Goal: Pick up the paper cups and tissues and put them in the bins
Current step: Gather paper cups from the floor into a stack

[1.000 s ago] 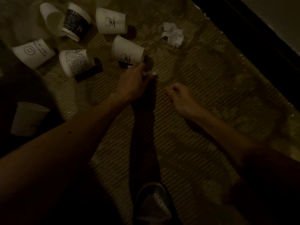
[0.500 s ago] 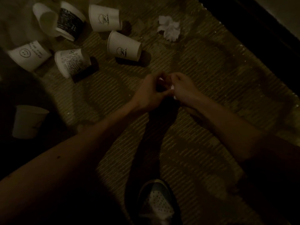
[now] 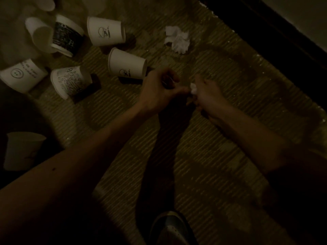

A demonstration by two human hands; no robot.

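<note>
Dim woven straw-coloured floor mat (image 3: 230,85); white printed paper cups (image 3: 126,63) lie tipped at upper left; large crumpled white tissue (image 3: 177,38) lies apart, beyond the hands; right hand (image 3: 208,96) pinches small white tissue wad (image 3: 193,88), likely consolidating scraps before binning; left hand (image 3: 159,89) curled, contents unclear; bins not in view.

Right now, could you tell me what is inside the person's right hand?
A small crumpled white tissue wad peeks out of the right hand beside its thumb. The curled hand covers the rest, so anything more inside is hidden.
</note>
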